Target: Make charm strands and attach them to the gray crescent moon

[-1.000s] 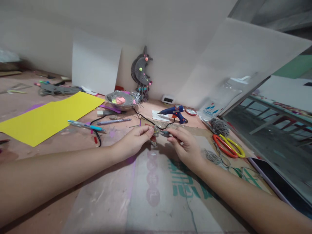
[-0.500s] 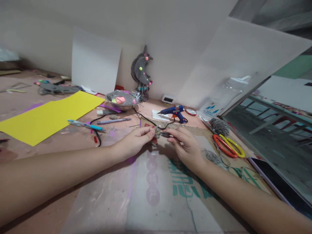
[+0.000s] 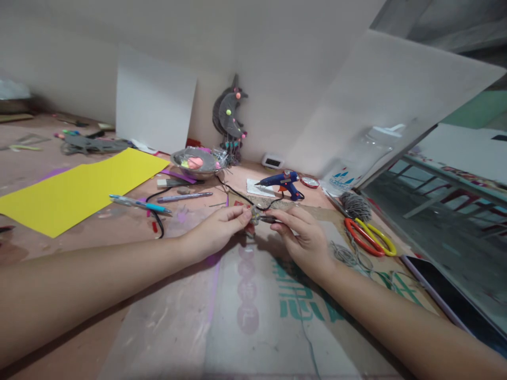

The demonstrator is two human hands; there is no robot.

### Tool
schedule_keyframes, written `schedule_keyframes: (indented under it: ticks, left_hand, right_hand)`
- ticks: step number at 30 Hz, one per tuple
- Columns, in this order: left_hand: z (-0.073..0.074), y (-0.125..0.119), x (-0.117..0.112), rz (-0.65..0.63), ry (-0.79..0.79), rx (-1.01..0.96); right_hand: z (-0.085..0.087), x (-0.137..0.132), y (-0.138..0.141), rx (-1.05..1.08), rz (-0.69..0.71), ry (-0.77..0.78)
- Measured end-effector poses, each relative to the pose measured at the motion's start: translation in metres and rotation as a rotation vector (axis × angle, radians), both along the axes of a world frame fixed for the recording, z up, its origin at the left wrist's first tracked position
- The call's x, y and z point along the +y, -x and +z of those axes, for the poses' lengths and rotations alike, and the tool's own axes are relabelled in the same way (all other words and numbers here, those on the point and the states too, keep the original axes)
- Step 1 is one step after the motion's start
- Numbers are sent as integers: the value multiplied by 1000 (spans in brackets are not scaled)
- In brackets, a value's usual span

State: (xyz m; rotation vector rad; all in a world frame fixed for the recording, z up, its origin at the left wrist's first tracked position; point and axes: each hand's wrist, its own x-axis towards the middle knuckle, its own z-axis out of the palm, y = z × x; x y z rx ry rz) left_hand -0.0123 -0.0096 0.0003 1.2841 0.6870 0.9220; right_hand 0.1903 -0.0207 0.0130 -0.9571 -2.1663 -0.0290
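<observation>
My left hand (image 3: 217,229) is closed in a pinch on a small greyish piece (image 3: 255,215), whose exact kind is too small to make out. From the other side, my right hand (image 3: 304,237) grips a small dark pointed tool (image 3: 268,219), its tip against or very close to that piece. Fingers cover the rest of the tool. Both hands are over a printed cardboard sheet (image 3: 227,327). Just beyond them a blue glue gun (image 3: 277,180) rests with its nozzle over a white card (image 3: 259,188).
Right of my hands are scissors with red and yellow handles (image 3: 364,237), grey yarn (image 3: 356,205) and a phone (image 3: 443,293). To the left lie yellow paper (image 3: 83,190), pens (image 3: 138,203) and a bowl (image 3: 196,170). A moon-shaped decoration (image 3: 228,113) leans against the wall.
The dark tool in my right hand has turned slightly and looks thinner at its tip. Both hands stay in nearly the same place.
</observation>
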Motion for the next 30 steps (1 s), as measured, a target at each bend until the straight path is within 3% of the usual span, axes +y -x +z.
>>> schedule_keyframes:
  ticks: [30]
  left_hand:
    - [3,-1,-1,29,28,-18]
  right_hand:
    - [-2,2,0,8,-21,57]
